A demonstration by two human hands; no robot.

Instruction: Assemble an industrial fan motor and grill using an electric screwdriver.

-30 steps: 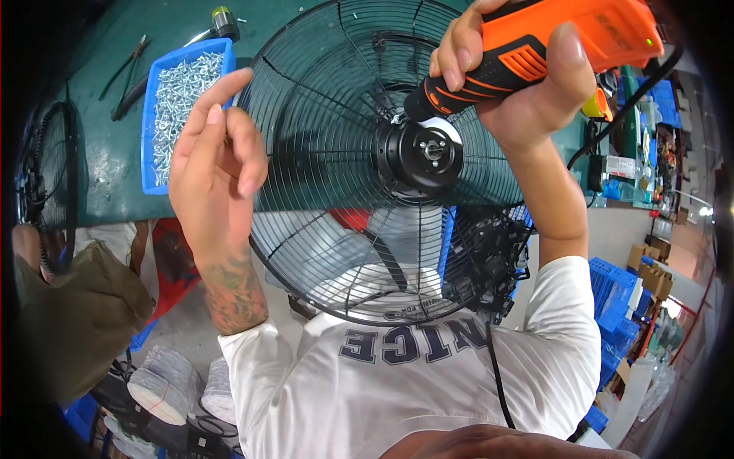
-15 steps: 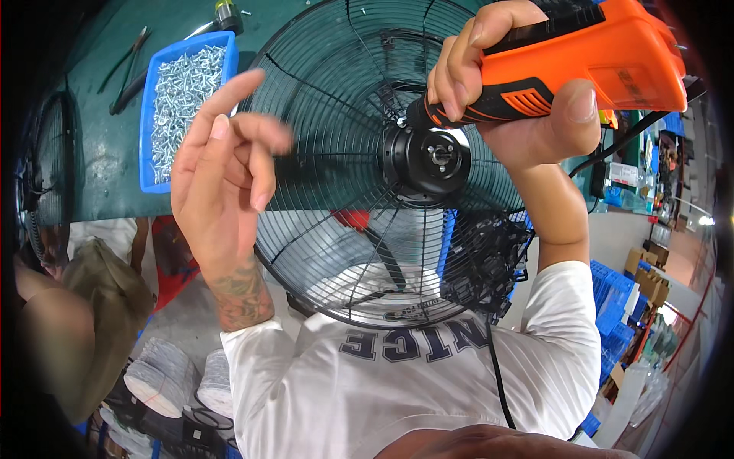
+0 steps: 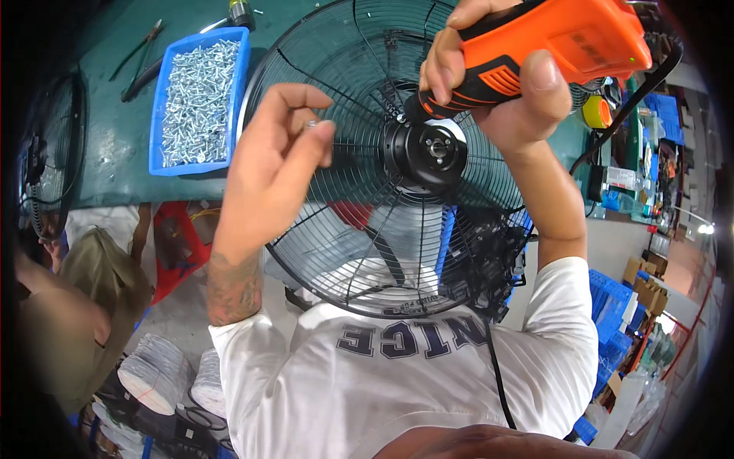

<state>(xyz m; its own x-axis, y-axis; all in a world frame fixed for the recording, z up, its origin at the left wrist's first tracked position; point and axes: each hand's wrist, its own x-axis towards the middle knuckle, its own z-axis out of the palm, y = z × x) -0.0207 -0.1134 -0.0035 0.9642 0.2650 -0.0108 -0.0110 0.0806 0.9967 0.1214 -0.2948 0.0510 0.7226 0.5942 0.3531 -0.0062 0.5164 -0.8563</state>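
Right grip (image 3: 514, 126) around driver (image 3: 558, 50), left grip (image 3: 271, 172) unclear, wire guard (image 3: 348, 172) beneath, screw tray (image 3: 187, 169) alongside

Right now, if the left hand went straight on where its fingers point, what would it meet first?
Likely the black fan guard, which the left hand overlaps in view; depth between them is unclear.

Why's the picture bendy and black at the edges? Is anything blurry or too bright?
Head view: the fisheye lens bends things near the dark rim; a light at the right glares white; a co-worker's bare limb at lower left looks blurry; the orange power tool looks sharper.
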